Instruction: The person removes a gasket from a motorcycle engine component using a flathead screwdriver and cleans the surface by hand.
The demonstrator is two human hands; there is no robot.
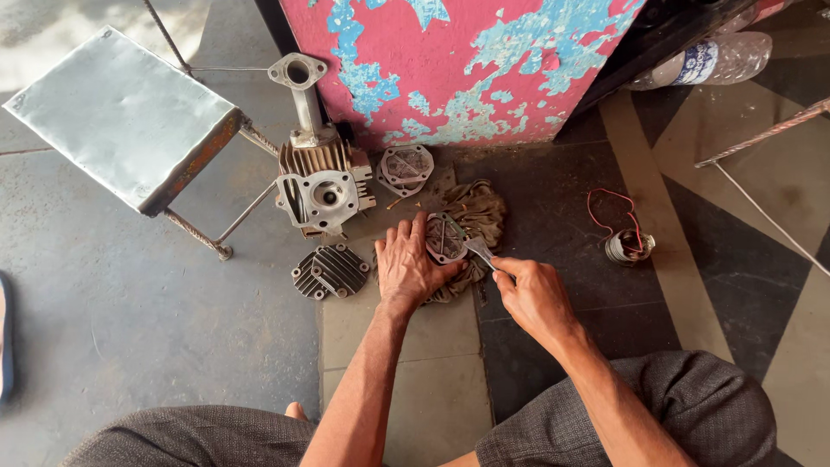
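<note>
My left hand (406,266) lies flat on the floor and steadies a round metal engine cover (444,238) that rests on a dirty brown rag (478,212). My right hand (532,292) grips a small metal tool (478,252) whose tip touches the cover's right edge. A finned engine cylinder head (322,186) with an intake pipe stands just left of the rag. Beside it lie a second round cover (406,166) and a dark finned plate (332,270).
A metal stool (130,117) stands at the left. A pink and blue peeling wall (458,60) rises behind. A coil with red wire (627,242) lies at the right, a plastic bottle (709,59) farther back. My knees fill the bottom edge.
</note>
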